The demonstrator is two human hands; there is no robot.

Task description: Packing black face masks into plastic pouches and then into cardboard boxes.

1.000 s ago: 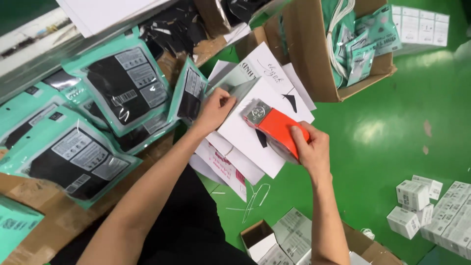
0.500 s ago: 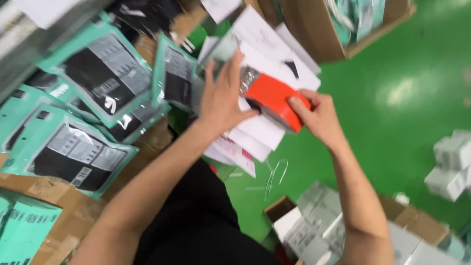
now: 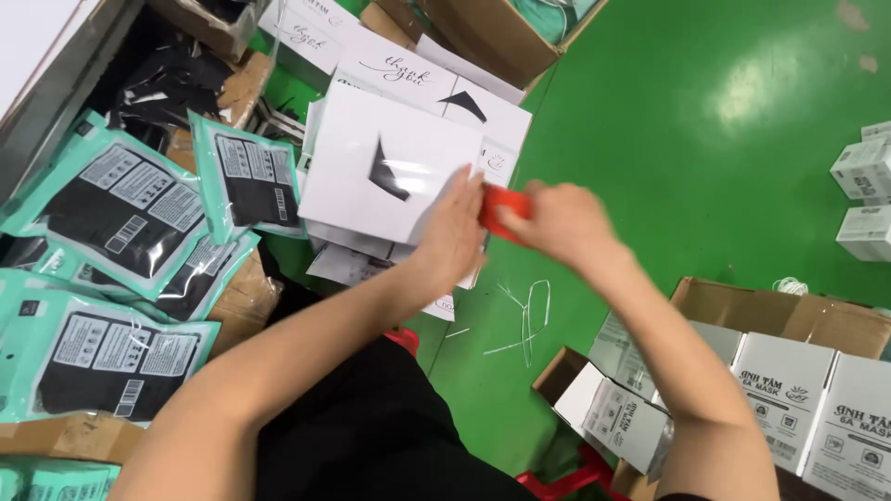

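Note:
My right hand [image 3: 555,223] grips a small orange-red packet [image 3: 502,209], mostly hidden behind the fingers. My left hand [image 3: 451,237] touches the same packet from the left, fingers close together. Both hands hover over a stack of white envelopes [image 3: 390,172] with black marks, lying on the green floor [image 3: 705,111]. To the left lie several teal-and-black sealed pouches [image 3: 246,176].
An open cardboard box [image 3: 780,315] with white cartons [image 3: 780,394] stands at the lower right. More small white cartons [image 3: 863,195] sit at the right edge. A brown box [image 3: 501,37] is at the top, flattened cardboard [image 3: 241,297] under the pouches. Thin white strings [image 3: 529,315] lie on the floor.
The view swung and the hands came closer together. The orange-red packet, held out flat before, is now nearly covered by both hands.

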